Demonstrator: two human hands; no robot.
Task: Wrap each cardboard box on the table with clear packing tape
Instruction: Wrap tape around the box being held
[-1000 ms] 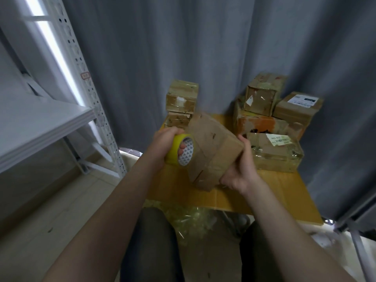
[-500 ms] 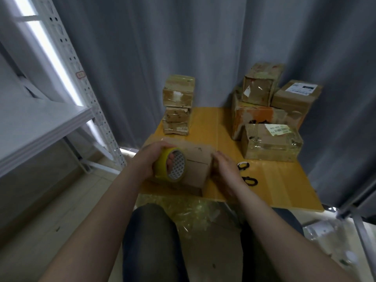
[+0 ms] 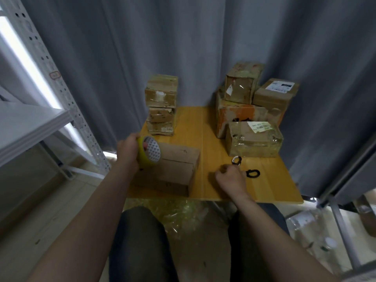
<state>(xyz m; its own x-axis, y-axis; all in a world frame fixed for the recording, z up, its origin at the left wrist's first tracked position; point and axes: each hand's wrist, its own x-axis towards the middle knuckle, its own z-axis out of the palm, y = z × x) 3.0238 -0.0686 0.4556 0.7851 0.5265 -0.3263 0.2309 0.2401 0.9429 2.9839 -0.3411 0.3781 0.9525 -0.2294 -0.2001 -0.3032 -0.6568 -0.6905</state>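
A plain cardboard box [image 3: 176, 168] lies at the near left of the yellow table [image 3: 209, 127]. My left hand [image 3: 127, 152] grips a yellow-cored roll of clear tape [image 3: 149, 152] against the box's left end. My right hand [image 3: 230, 179] is low on the table to the right of the box, fingers curled. It sits right beside the black handles of a pair of scissors [image 3: 253, 173]. The scissor blades are hidden, and I cannot make out whether the hand holds them.
A stack of three taped boxes [image 3: 161, 92] stands at the back left. Several more boxes [image 3: 254, 140] are piled at the back right. A white metal shelf [image 3: 30, 123] is to the left. Grey curtains hang behind, and crumpled plastic [image 3: 183, 214] lies under the table.
The box came down from mid-air onto the table. My right hand let go of it and moved right to the scissors. My left hand kept the tape roll.
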